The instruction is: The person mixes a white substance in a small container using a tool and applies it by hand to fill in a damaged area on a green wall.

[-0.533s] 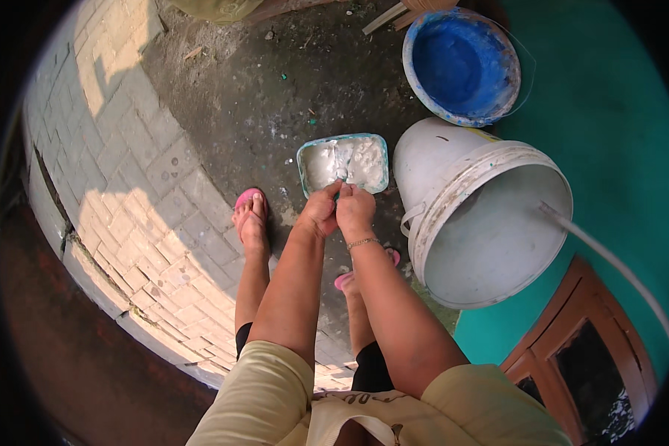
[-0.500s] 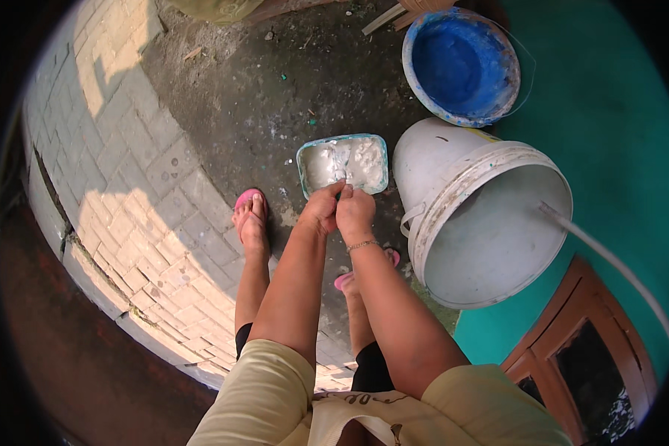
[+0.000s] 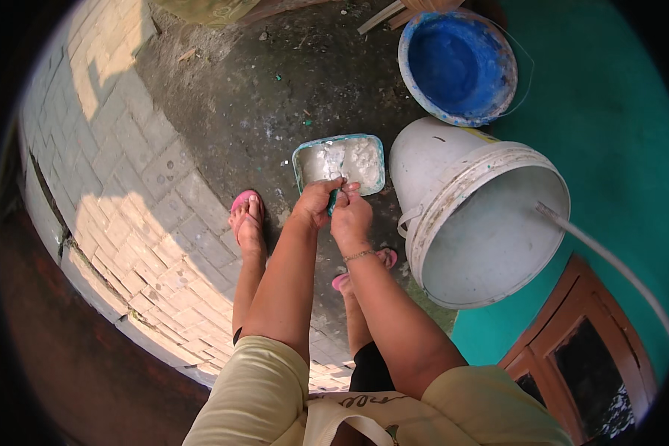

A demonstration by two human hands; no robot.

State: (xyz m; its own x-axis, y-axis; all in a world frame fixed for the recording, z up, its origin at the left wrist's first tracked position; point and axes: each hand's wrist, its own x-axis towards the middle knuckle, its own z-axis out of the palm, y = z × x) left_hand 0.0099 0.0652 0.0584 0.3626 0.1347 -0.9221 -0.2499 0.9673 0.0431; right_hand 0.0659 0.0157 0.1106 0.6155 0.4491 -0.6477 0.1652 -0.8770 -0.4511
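My left hand (image 3: pixel 317 199) is closed around the teal handle (image 3: pixel 333 203) of a tool whose working end is in the white paste. My right hand (image 3: pixel 353 219) is closed against the same handle, lower and to the right, with some fingertips lifted. The paste lies in a shallow, teal-edged rectangular tub (image 3: pixel 381 154) just beyond my hands, lumpier on its right side and smoother on its left. A large white plastic bucket (image 3: pixel 431 156) stands close to the tub's right, with a pale pole or pipe (image 3: pixel 609 260) reaching into it.
A blue-stained bucket (image 3: pixel 453 63) with a wire handle is at the upper right, near wooden strips (image 3: pixel 379 18). Sunlit paving (image 3: pixel 126 171) runs along the left of the dark concrete (image 3: pixel 223 89). A teal surface (image 3: pixel 602 134) and brown-framed glazed panel (image 3: pixel 580 334) are at the right.
My hands have parted slightly, the right one shifting down, so more of the teal handle shows between them. The whole view has shifted a little to the left.
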